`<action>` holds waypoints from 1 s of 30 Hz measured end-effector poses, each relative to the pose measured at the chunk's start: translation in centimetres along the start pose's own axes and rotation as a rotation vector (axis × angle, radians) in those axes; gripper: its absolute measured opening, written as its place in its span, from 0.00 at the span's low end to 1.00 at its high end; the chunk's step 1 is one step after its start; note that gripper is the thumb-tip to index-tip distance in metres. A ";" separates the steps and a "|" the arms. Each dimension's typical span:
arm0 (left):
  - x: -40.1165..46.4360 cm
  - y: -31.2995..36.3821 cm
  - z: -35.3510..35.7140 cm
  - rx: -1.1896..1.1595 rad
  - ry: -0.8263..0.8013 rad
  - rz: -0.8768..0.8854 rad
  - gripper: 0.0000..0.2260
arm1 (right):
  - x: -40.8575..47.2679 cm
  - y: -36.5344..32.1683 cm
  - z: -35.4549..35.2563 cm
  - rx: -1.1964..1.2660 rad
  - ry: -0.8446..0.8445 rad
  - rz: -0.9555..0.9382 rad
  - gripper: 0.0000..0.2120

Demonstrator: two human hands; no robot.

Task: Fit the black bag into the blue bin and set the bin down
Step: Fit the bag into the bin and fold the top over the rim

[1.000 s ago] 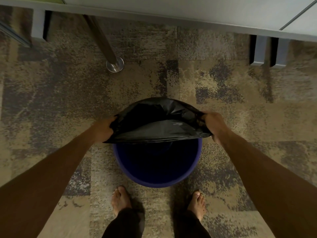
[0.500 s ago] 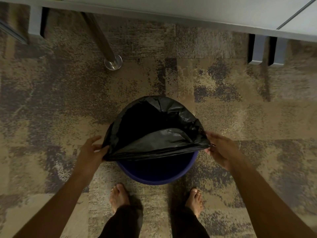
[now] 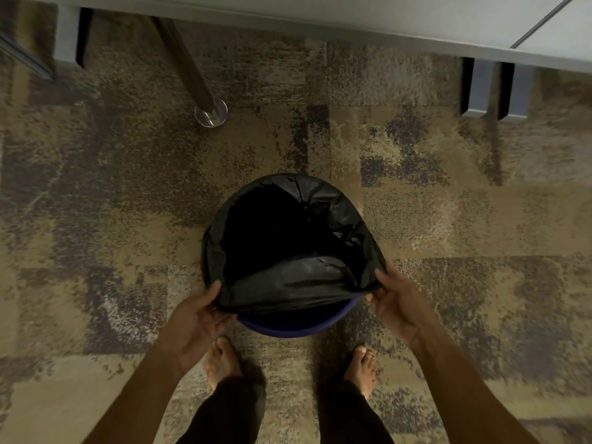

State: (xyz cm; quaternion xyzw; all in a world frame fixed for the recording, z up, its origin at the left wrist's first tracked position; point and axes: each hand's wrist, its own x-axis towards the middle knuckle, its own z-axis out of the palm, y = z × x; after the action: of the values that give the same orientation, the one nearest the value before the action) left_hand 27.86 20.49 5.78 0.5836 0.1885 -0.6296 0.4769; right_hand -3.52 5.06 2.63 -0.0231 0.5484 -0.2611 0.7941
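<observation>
The round blue bin (image 3: 298, 328) stands on the carpet just in front of my bare feet. The black bag (image 3: 288, 283) is inside it, its mouth folded over the far and side rim. Only the near arc of the blue rim shows. The bag's near edge is stretched straight across between my hands. My left hand (image 3: 195, 318) pinches that edge at the bin's near left. My right hand (image 3: 397, 302) pinches it at the near right.
A desk edge (image 3: 320, 24) runs along the top of the view. A metal leg with a round foot (image 3: 211, 113) stands on the carpet beyond the bin. Grey supports (image 3: 493, 88) stand at the far right and another grey support (image 3: 67, 36) at the far left.
Both hands slid toward me along the rim, pulling the bag's edge down over more of the bin. Less blue rim shows than before.
</observation>
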 end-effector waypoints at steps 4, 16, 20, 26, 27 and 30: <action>-1.0 -2.2 1.2 0.204 0.213 0.142 0.07 | -0.5 1.9 0.2 0.028 0.048 -0.089 0.26; -1.3 -7.4 0.3 0.098 0.356 0.095 0.04 | -2.0 5.2 -1.1 -0.290 0.243 -0.140 0.07; -1.4 -8.2 -0.3 0.007 0.365 0.074 0.07 | -2.6 6.0 -1.2 -0.251 0.235 -0.105 0.08; -0.8 -9.1 0.5 0.078 0.460 0.160 0.05 | -3.2 7.5 -1.1 0.005 0.111 -0.110 0.10; -0.6 -9.1 0.7 0.081 0.455 0.163 0.06 | -3.2 7.7 -1.0 0.022 0.095 -0.125 0.13; -0.2 -9.0 1.2 0.143 0.454 0.176 0.07 | -3.1 8.2 -0.8 0.032 0.096 -0.143 0.17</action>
State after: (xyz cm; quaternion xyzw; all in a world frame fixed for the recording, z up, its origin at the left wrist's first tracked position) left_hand 19.79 23.92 3.34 0.7564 0.1943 -0.4501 0.4330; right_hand -1.83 13.72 2.32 -0.0372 0.5786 -0.3267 0.7465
